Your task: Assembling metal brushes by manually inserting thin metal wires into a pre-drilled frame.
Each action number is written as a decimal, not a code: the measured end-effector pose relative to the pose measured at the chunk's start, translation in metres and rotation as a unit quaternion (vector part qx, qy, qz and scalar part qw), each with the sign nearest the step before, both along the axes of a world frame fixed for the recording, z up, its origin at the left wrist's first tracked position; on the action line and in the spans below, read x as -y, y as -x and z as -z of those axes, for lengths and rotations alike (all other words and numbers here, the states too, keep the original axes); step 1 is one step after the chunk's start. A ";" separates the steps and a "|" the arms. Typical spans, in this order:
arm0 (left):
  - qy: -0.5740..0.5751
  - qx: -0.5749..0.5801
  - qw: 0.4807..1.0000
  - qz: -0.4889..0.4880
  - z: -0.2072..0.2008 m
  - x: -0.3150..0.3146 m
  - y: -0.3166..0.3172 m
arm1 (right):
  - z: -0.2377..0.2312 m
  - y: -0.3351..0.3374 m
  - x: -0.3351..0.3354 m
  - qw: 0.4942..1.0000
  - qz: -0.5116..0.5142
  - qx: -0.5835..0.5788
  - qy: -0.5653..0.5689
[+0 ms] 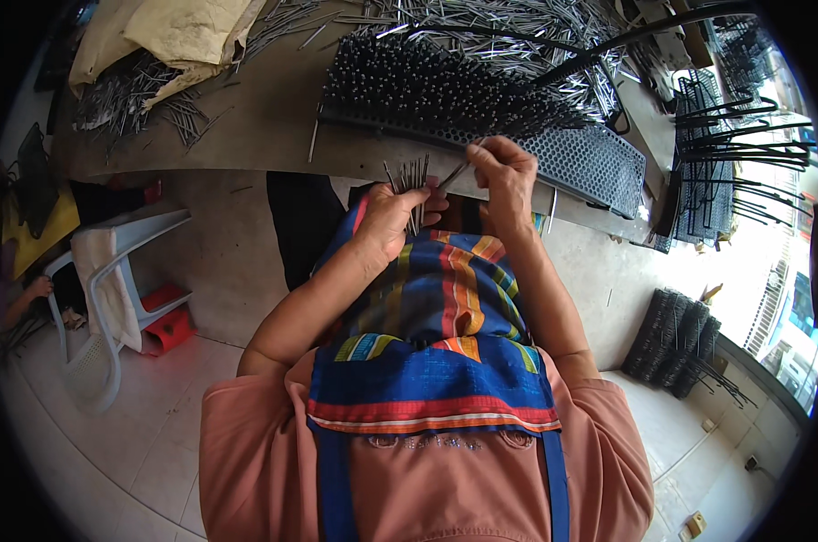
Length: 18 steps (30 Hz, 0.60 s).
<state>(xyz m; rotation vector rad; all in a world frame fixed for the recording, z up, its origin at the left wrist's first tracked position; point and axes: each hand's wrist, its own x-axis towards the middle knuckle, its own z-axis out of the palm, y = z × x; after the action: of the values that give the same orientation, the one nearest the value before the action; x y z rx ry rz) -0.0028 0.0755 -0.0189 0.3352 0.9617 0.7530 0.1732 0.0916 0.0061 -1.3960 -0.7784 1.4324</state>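
My left hand (386, 224) is closed around a small bundle of thin metal rods (417, 172), held upright just in front of the table edge. To its right, my right hand (510, 172) pinches a slim dark rod (454, 175) that slants down toward the bundle; its lower end lies close to the left fingers. Just beyond both hands, a perforated metal tray (598, 167) lies along the table's near edge. Many rods (427, 90) stand upright in its left and middle holes, while holes at the right end are bare.
Loose rods (517, 23) lie heaped behind the tray. Torn brown paper (169, 36) sits over more rods at the left. A dark curved bar (644, 36) crosses above the tray. Black wire racks (711, 154) stand right, dark bundles (671, 343) on the floor. A pale chair (111, 271) is left.
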 end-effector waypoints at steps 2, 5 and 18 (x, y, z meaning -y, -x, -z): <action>0.020 -0.047 0.999 0.013 0.005 0.001 0.003 | -0.010 -0.001 -0.007 0.971 0.145 0.116 -0.149; 0.020 -0.033 0.999 0.026 0.001 0.002 -0.004 | -0.001 -0.007 -0.026 0.937 0.159 0.183 -0.253; 0.005 -0.003 1.000 0.002 0.001 -0.002 -0.011 | 0.013 0.000 -0.028 0.897 0.102 0.333 -0.272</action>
<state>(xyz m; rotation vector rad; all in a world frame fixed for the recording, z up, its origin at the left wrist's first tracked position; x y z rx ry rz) 0.0086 0.0774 -0.0197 0.3306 0.9709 0.7443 0.1731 0.1199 -0.0068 -1.4526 -1.2996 0.4761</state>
